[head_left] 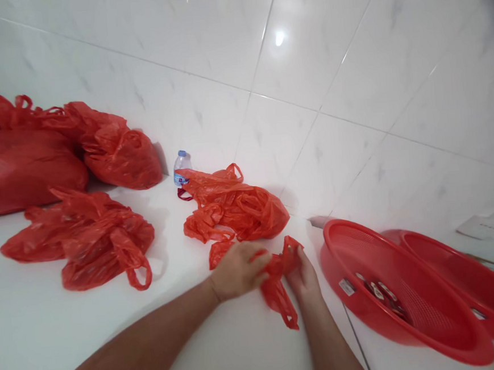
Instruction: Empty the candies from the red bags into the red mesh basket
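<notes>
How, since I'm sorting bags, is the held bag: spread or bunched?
Bunched: the red bag looks narrow and creased between the hands.

Bottle (pixel 182 171): clear, shiny plastic; cap (pixel 182 153) opaque. Bags (pixel 19 169) left of bottle: thin plastic film, crinkled, soft sheen. Held bag (pixel 278 299), nearer than bottle: same film, creased. Baskets (pixel 372 249) right of bottle: smooth moulded plastic, sides perforated. Wall (pixel 202 51) behind bottle: polished tile, glossy. Surface (pixel 200 348) beneath bottle: smooth, low sheen.
</notes>
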